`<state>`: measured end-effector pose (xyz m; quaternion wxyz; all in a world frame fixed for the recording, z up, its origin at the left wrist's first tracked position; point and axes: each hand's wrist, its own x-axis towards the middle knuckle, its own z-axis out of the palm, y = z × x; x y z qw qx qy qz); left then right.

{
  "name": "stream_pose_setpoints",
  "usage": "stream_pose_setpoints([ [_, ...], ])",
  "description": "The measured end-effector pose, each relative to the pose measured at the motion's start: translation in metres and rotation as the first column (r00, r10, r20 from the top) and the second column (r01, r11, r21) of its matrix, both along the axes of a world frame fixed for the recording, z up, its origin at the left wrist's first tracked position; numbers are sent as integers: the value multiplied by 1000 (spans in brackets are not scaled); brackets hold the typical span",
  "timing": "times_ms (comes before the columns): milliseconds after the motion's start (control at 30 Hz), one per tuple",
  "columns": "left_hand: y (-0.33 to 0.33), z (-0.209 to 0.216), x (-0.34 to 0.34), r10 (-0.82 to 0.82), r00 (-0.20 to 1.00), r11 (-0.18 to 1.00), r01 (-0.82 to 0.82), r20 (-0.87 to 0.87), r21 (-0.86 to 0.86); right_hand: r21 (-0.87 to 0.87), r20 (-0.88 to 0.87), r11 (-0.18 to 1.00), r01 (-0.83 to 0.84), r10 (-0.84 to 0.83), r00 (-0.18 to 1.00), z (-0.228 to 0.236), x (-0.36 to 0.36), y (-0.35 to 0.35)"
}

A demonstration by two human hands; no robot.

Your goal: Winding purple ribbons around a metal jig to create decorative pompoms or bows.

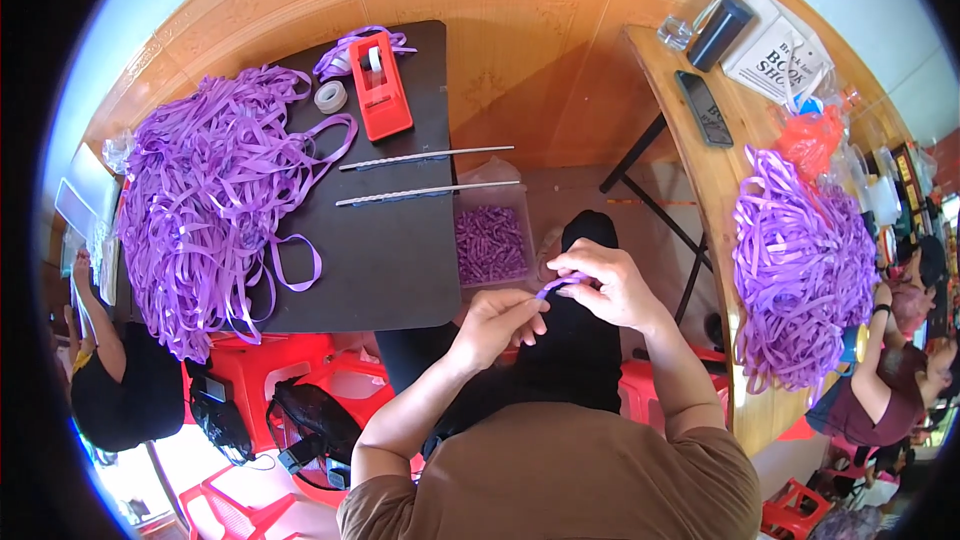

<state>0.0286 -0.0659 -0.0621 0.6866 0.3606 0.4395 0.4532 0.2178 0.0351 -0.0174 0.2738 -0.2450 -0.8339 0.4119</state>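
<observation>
Above my lap, a short piece of purple ribbon is stretched between my two hands. Its left end is pinched by the thumb and fingers of my left hand. The fingertips of my right hand close on its other end. On the black table to my left, a big heap of purple ribbon loops covers the left half. Two thin metal rods lie on the table's right side, their tips jutting past its edge. Below them, a clear plastic bin holds many small purple folded pieces.
A red tape dispenser and a tape roll sit at the back of the black table. On the wooden table to the right are a phone, bottles and another ribbon heap. People sit at both sides; red stools stand behind.
</observation>
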Motion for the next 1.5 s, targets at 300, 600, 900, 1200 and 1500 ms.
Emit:
stream_pose_setpoints([
  [300,-3,0,-8,-77,915,980,142,397,-137,617,-76,775,135,-112,991,-15,-8,7],
  [600,51,-21,14,163,986,986,-164,39,18,594,-227,710,378,-303,925,-53,-38,80],
  [900,103,-33,8,553,833,774,-503,-22,384,583,-315,767,268,-90,945,-31,-96,152],
  [1200,110,-26,2,693,718,634,-652,69,415,368,-358,926,85,56,932,-53,-140,170],
  [1500,97,-34,9,730,667,619,-739,153,265,200,-394,968,153,-63,917,-94,-149,129],
])
